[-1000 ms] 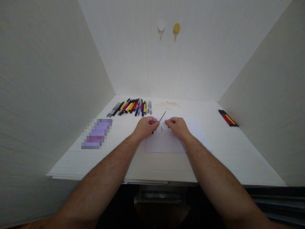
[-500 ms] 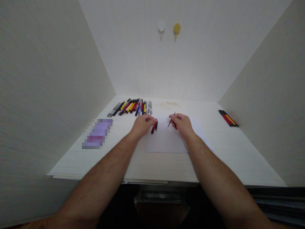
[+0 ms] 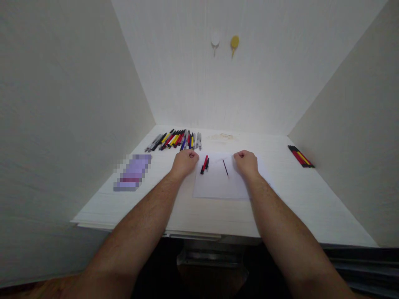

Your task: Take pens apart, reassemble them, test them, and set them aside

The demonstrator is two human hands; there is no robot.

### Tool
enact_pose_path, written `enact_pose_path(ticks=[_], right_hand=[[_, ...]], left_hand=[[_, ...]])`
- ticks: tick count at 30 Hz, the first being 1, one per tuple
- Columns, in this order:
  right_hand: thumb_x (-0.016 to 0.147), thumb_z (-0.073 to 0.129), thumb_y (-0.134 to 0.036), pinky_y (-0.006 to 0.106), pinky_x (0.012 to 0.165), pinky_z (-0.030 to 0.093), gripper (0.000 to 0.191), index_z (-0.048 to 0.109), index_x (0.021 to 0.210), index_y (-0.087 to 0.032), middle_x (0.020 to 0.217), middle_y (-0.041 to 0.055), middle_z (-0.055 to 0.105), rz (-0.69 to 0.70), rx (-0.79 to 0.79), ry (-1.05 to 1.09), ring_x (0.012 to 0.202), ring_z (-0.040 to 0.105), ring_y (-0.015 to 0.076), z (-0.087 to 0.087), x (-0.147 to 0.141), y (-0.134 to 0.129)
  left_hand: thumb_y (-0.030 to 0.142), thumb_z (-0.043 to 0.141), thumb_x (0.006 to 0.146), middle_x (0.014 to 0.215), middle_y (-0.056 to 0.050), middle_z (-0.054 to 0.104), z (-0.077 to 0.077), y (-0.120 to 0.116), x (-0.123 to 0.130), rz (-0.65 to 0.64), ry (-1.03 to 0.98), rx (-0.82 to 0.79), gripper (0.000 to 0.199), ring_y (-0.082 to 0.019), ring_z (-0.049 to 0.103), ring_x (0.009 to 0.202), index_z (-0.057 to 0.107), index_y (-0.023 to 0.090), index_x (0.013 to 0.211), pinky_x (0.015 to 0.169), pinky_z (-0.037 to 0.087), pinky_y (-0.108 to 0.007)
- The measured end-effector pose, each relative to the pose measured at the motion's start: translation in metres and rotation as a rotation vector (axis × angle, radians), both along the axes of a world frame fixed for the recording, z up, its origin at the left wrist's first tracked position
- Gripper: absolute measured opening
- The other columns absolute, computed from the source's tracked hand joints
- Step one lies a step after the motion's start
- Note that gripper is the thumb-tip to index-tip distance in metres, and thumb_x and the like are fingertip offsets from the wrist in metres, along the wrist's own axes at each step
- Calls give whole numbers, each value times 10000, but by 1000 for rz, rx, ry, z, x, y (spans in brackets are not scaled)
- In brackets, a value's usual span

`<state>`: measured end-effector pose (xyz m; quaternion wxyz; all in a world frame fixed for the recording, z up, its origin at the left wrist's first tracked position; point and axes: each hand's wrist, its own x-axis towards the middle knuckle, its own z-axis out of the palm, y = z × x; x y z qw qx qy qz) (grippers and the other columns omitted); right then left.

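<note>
On a white sheet of paper (image 3: 215,187) lie a red pen barrel with a dark end (image 3: 205,164), a short black pen part (image 3: 207,162) touching or close beside it, and a thin dark pen refill (image 3: 225,167). My left hand (image 3: 185,162) rests by the paper's left edge, fingers curled in, just left of the red barrel. Over the right part of the sheet sits my right hand (image 3: 247,162), also curled closed, to the right of the refill. Neither hand shows anything held.
A row of several pens (image 3: 174,140) in mixed colours lies at the back left of the white table (image 3: 296,207). Several red, yellow and black pens (image 3: 301,157) lie by the right wall. A blurred purple item (image 3: 134,172) is at left. Two hooks (image 3: 235,41) hang on the back wall.
My right hand has let go of the refill, which now lies on the paper, and moved right. My left hand has come off the red barrel and black part, moving slightly left.
</note>
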<state>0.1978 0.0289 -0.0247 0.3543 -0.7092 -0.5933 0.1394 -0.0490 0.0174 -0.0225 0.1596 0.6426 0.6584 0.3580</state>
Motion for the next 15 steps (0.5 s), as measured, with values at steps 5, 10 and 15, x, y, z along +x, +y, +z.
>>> enact_pose_path(ticks=[5,10,15], right_hand=[[724,562,-302,305,703,446,216,726,768,-168,779,91,726,-51,14,81,715,620,197,-10,9,6],[697,587,-323,293,650,446,212,715,739,-159,728,78,715,-88,66,225,662,612,182,-23,15,14],[677,610,-342,289,627,456,248,722,774,-144,725,81,712,-89,76,293,641,613,175,-30,18,19]], left_hand=[[239,569,744,766,-47,695,-1,-4,4,-44,94,-27,131,-172,594,725,690,189,732,684,429,-270],[245,581,752,794,-57,699,0,-5,5,-56,117,-46,130,-179,593,729,697,187,749,687,441,-279],[243,581,750,782,-59,696,-1,-4,5,-66,126,-56,134,-185,592,726,702,188,755,696,444,-287]])
